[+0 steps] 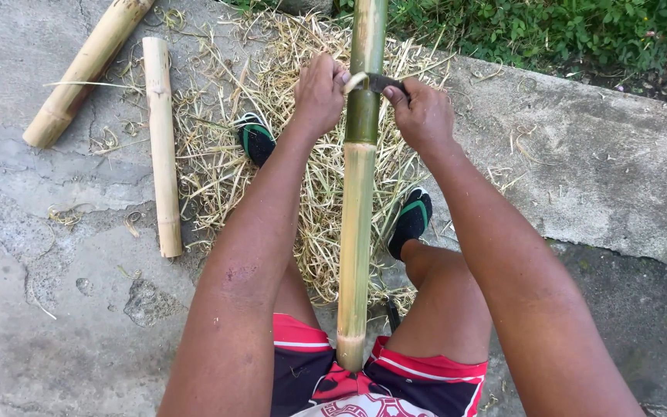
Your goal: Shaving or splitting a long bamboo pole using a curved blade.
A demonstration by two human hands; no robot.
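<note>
Two hands (319, 94) (424, 116) scrape one of three bamboo poles (358, 224).

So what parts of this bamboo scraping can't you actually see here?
- Blade: its middle is hidden behind the bamboo pole, and its ends sit inside the left hand and right hand.
- Pole's far end: cut off by the top edge of the head view.
- Pole's near end: tucked between the thighs against the shorts.
- Peeled bamboo piece at upper left: its top is cut off by the frame.
</note>
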